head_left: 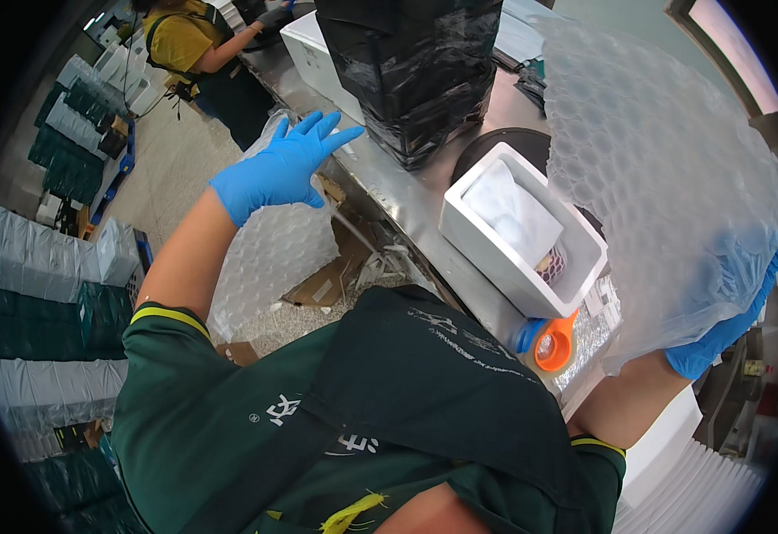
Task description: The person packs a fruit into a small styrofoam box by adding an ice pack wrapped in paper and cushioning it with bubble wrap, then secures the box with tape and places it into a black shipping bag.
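My left hand (284,171), in a blue glove, is raised at the left with its fingers spread and nothing in its grasp. Just behind and below it hangs a clear bubble wrap piece (273,262). On the right, my right hand (734,307), also gloved in blue, holds up a large bubble wrap sheet (656,151), which partly covers its fingers. Between my hands, a white foam box (487,252) stands uncovered on the metal table (407,200). Inside it lie a white pouch (514,214) and something in a pinkish-purple net (551,265).
An orange tape dispenser (556,345) sits beside the box's near end. A tall black-wrapped stack (411,71) and another white foam box (318,62) stand farther along the table. A co-worker (198,53) in yellow works at the upper left. Wrapped stacks (46,311) line the far left.
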`<state>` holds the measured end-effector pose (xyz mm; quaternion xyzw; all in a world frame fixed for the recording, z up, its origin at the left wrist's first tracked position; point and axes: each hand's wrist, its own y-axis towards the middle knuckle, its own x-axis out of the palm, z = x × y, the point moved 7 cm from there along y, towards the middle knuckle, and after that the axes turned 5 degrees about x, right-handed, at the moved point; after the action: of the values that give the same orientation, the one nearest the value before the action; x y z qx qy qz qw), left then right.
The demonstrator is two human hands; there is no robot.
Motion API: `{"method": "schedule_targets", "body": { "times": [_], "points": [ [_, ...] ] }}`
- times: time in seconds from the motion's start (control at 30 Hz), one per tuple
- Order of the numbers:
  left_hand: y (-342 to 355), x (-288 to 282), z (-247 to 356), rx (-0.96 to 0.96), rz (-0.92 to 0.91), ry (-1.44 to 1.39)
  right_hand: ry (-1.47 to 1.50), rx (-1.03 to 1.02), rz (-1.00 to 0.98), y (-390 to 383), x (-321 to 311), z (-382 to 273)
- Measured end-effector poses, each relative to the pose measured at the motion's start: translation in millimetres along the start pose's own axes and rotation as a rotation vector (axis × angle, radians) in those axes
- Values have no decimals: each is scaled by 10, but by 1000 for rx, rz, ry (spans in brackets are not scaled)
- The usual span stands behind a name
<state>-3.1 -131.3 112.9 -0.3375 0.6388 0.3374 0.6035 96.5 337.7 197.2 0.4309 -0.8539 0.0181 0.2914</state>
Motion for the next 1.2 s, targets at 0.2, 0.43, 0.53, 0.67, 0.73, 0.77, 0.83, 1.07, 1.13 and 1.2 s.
{"method": "schedule_targets", "body": {
  "times": [0.2,0.43,0.53,0.67,0.73,0.77,0.83,1.07,1.13,1.2],
  "points": [
    [109,-88,-126,92,18,187,7,-17,-27,-105,197,-119],
    [180,-926,565,230,667,-453,-97,-17,-202,-335,480,-49],
    [389,-1007,1152,540,647,-765,-483,14,-739,-816,1021,187],
    [501,-241,1439,642,188,-910,-730,167,-1261,-1275,1260,358],
    [393,272,1340,572,-1,-1000,-603,125,-976,-1009,825,328],
    [354,422,1286,518,-44,-1058,-656,141,-758,-879,498,333],
    [347,546,1184,346,-187,-1272,-1046,17,-571,-737,-63,455],
    [686,379,1196,287,-211,-1528,-1278,-472,-796,-1130,-8,804],
    [853,116,1220,361,-72,-1498,-1071,-381,-828,-1063,95,793],
    [1006,-68,1110,403,45,-1653,-902,-474,-730,-929,175,624]
  ]
}}
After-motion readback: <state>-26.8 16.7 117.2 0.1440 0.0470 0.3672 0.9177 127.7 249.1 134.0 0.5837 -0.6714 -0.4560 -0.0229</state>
